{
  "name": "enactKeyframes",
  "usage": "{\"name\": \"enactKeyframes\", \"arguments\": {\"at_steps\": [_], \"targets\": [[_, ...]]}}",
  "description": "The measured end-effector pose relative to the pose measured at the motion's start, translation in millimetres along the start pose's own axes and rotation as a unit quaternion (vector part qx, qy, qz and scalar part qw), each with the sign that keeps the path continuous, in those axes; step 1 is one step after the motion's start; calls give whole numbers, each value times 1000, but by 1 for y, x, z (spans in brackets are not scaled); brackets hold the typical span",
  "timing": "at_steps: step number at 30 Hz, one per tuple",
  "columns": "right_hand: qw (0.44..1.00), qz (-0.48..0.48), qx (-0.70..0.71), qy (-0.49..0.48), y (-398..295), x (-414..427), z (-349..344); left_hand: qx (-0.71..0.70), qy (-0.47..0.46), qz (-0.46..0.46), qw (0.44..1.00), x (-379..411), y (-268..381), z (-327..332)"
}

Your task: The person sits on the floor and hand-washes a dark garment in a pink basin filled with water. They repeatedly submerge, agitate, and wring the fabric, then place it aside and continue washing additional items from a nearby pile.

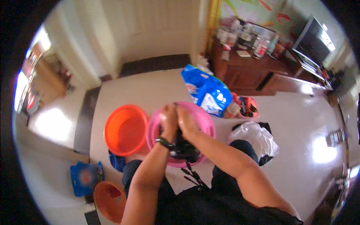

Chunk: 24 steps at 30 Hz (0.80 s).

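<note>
Between my knees stands a pink plastic basin (209,123). Both of my hands are over it, close together and blurred. Dark cloth (185,150) lies bunched in the basin below my wrists, and part of it runs up between my palms. My left hand (168,121) is closed around the cloth, with a dark band on its wrist. My right hand (186,121) presses on the cloth from the other side, its fingers pointing away from me. The hands hide much of the basin's inside.
An orange basin (126,132) stands left of the pink one. Beyond to the right are a blue plastic bag (209,91) and a pink container (249,107). A white plastic bag (256,137) lies by my right knee. Lower left is a brown-orange basin (109,204).
</note>
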State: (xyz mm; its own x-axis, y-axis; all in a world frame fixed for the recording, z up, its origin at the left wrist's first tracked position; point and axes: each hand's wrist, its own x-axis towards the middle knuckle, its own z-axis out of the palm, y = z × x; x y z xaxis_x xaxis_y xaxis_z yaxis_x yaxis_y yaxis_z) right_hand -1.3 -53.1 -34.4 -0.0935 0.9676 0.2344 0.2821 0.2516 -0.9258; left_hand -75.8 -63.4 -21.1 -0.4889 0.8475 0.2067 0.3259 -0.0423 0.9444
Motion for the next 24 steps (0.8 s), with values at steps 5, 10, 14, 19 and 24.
{"name": "enactKeyframes", "arguments": {"at_steps": [5, 10, 14, 19, 24], "targets": [[986, -64, -129, -87, 35, 34, -29, 102, -24, 43, 994, -53, 39, 21], [973, 189, 129, -9, -24, -8, 24, -24, -27, 91, 995, 7, -59, -17], [990, 139, 25, -16, 4, 24, -15, -50, -8, 0, 999, -40, 22, 21], [971, 196, 130, -51, -43, -8, -1, 82, -45, 168, 981, 8, -65, -47], [987, 146, 11, -63, -4, 24, -26, -117, -43, -37, 991, -43, 23, 18]]}}
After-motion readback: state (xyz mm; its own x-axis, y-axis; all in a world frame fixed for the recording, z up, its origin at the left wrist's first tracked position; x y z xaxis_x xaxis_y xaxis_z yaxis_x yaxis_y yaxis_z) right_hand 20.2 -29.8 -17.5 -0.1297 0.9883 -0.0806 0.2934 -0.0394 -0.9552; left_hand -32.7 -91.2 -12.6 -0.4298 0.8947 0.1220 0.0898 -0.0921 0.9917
